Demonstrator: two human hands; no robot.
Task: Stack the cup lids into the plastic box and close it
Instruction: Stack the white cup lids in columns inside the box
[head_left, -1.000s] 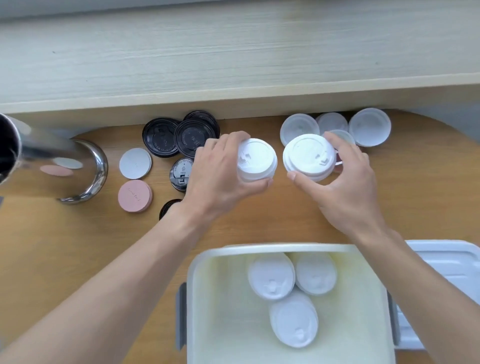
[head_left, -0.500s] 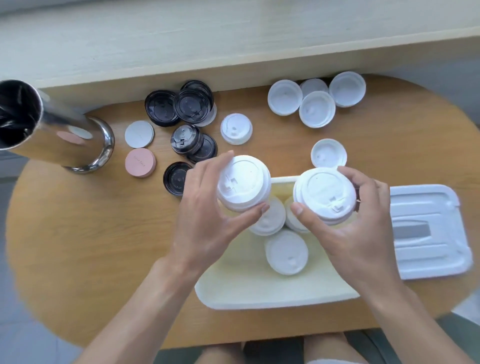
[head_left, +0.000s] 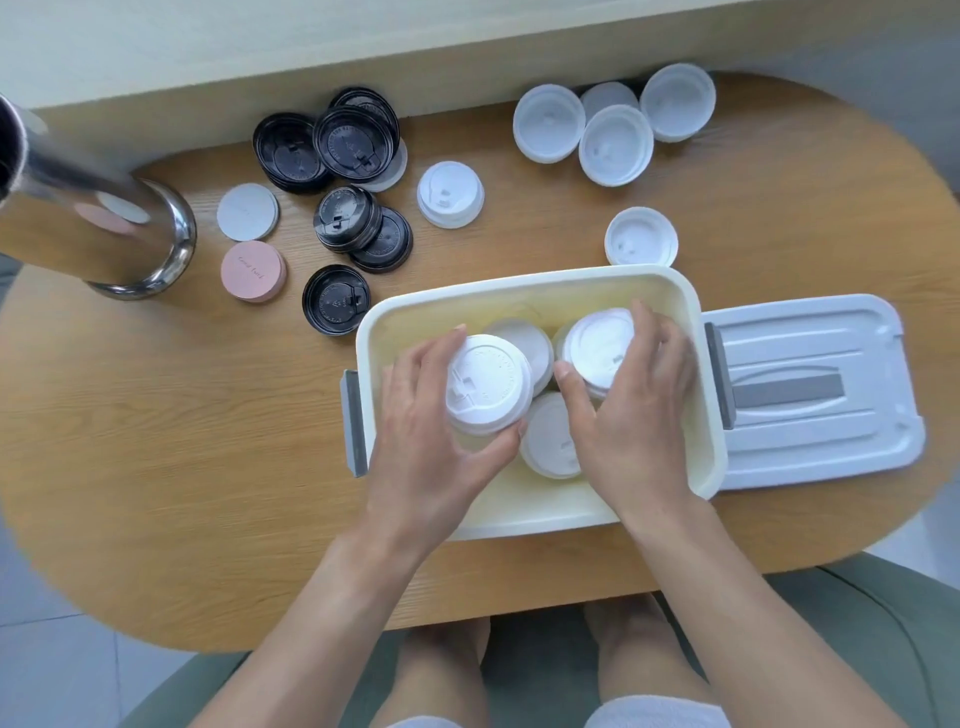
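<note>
Both hands now down inside box (head_left: 535, 291): left hand (head_left: 421, 441) grips lid stack (head_left: 488, 384), right hand (head_left: 631, 415) grips another stack (head_left: 597, 345) (release next, probably).

Little can be read here. The pink round coaster (head_left: 253, 271), just beside the steel canister (head_left: 98, 218), bears small script too faint to make out. Embossed lettering rings the black lids (head_left: 355, 140) beyond it, also illegible.

One camera sits on the person's head. It looks almost straight down, close above the box (head_left: 540, 291) on the counter (head_left: 208, 441).
</note>
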